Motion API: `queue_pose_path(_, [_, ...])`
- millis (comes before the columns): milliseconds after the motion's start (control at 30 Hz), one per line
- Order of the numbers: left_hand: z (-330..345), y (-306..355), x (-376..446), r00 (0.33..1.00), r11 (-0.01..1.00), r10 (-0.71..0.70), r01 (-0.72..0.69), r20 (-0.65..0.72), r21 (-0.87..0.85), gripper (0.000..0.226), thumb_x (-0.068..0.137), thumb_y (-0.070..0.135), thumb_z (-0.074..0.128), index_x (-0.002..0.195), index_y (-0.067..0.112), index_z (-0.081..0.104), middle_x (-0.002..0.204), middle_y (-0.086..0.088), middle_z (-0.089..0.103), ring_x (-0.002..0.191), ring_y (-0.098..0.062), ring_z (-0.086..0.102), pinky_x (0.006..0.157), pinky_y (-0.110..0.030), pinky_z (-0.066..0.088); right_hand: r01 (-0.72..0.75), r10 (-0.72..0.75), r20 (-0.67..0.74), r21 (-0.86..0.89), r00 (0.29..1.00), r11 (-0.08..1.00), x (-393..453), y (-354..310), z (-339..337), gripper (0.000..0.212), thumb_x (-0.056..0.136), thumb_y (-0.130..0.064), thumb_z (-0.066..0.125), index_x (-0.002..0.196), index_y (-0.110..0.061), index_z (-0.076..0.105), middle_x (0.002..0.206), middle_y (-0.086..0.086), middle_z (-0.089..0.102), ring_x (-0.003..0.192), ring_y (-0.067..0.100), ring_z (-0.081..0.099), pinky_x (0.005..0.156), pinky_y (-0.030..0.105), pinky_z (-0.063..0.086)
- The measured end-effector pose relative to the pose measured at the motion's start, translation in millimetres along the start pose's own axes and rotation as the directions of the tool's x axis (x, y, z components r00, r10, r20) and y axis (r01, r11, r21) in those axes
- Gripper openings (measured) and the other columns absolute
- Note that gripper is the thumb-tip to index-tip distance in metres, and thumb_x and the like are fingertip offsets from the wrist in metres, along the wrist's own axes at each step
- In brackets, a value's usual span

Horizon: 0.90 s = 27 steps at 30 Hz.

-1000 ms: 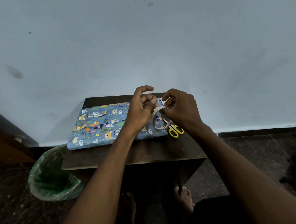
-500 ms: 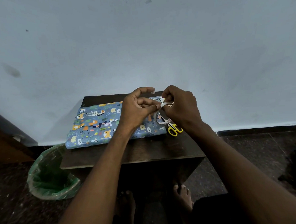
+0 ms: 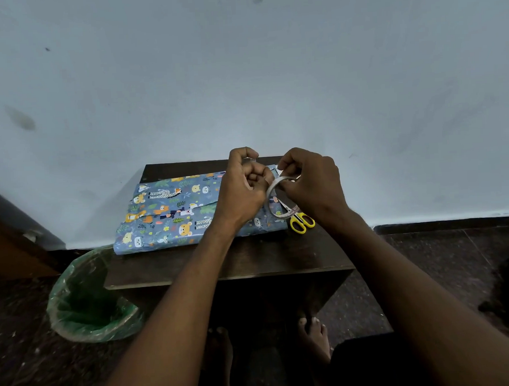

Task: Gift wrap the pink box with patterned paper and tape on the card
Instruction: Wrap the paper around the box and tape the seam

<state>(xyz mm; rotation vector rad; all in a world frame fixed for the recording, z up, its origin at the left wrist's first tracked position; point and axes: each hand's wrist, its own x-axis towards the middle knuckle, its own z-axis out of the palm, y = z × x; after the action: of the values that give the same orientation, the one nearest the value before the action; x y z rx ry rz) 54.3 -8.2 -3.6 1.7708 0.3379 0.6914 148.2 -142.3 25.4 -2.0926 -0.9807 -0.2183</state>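
A flat parcel in blue animal-patterned paper (image 3: 171,212) lies on the small dark wooden table (image 3: 251,261); the pink box inside is hidden. Above the parcel's right end both hands work a thin roll of clear tape (image 3: 277,203). My right hand (image 3: 315,186) grips the roll's upper rim. My left hand (image 3: 244,187) has its fingers curled and pinches the tape's loose end right beside the roll. No card shows.
Yellow-handled scissors (image 3: 302,222) lie on the table just right of the parcel, under the roll. A bin with a green liner (image 3: 88,299) stands on the floor at the table's left. A pale wall rises right behind the table. Bare feet show below the table's front edge.
The hands have stayed over the parcel's right end. My left hand's fingers have curled in tighter by the roll, and my right hand has shifted its hold on the rim a little.
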Motion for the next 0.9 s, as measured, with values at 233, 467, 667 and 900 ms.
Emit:
queue_pose_path(233, [-7, 5, 2, 0.994, 0.986, -0.081, 0.090, 0.068, -0.143, 0.047, 0.094, -0.003, 0.076, 0.134, 0.008, 0.052, 0.102, -0.009, 0.081, 0.081, -0.018, 0.074, 0.077, -0.038, 0.061, 0.009, -0.009, 0.014, 0.000, 1.000, 1.000, 0, 0, -1, 0.028, 0.072, -0.007, 0.078, 0.093, -0.021, 0.068, 0.080, -0.008, 0.071, 0.078, 0.010, 0.066, 0.067, 0.013, 0.040])
queue_pose_path(467, [-9, 11, -1, 0.995, 0.988, -0.077, 0.086, 0.067, -0.130, 0.056, 0.085, -0.001, 0.086, 0.133, 0.007, 0.058, 0.098, -0.011, 0.082, 0.092, -0.036, 0.079, 0.089, -0.056, 0.063, 0.050, -0.046, 0.045, -0.078, 0.998, 0.996, -1, 0, -1, 0.030, 0.077, -0.012, 0.079, 0.103, -0.019, 0.066, 0.089, -0.004, 0.074, 0.084, 0.019, 0.065, 0.070, 0.032, 0.043])
queue_pose_path(667, [-7, 7, 0, 0.997, 0.992, -0.081, 0.082, 0.009, -0.100, 0.051, 0.086, -0.002, 0.085, 0.127, 0.008, 0.057, 0.091, -0.010, 0.082, 0.080, -0.031, 0.078, 0.078, -0.045, 0.064, 0.106, -0.100, 0.064, -0.111, 0.993, 0.988, -3, -1, 4, 0.036, 0.073, -0.003, 0.076, 0.103, -0.020, 0.065, 0.087, -0.005, 0.073, 0.083, 0.021, 0.062, 0.066, 0.034, 0.046])
queue_pose_path(900, [1, 7, -2, 0.998, 0.999, 0.037, -0.038, -0.049, -0.014, 0.048, 0.086, 0.007, 0.077, 0.124, 0.013, 0.048, 0.090, -0.004, 0.079, 0.076, -0.024, 0.075, 0.074, -0.036, 0.060, 0.053, -0.052, 0.030, -0.029, 0.998, 0.998, -1, -1, 2, 0.025, 0.072, -0.009, 0.080, 0.090, -0.023, 0.071, 0.077, -0.008, 0.073, 0.071, 0.006, 0.061, 0.063, 0.012, 0.038])
